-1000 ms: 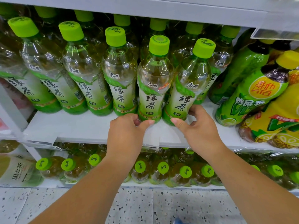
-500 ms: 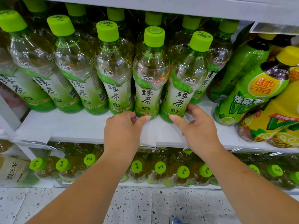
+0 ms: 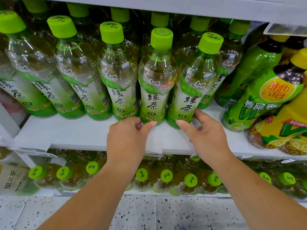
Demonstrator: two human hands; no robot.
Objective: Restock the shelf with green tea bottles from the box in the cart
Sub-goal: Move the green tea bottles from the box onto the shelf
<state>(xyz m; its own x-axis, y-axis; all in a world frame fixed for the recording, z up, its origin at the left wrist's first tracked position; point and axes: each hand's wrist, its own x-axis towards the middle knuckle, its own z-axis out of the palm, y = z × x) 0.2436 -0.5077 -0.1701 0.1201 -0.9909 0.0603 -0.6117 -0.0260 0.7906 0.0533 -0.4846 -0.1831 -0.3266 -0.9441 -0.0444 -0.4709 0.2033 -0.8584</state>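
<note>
tea bottles (image 3: pixel 156 90) on shelf (image 3: pixel 66 133) | larger bottles (image 3: pixel 265 100) right | lower bottles (image 3: pixel 166 178) beneath

"绿茶", "康师傅" and "低糖" on the green tea bottles (image 3: pixel 156 90); "鸭屎香" on the green bottle (image 3: pixel 259 103) at right; "果之茶" on the lower-left label (image 3: pixel 11 178)

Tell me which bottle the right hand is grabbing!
Look at the white shelf with its front row of clear green tea bottles. The right hand grips the base of the rightmost green-capped bottle. Only it stands next to the bright green yellow-capped bottles.
</note>
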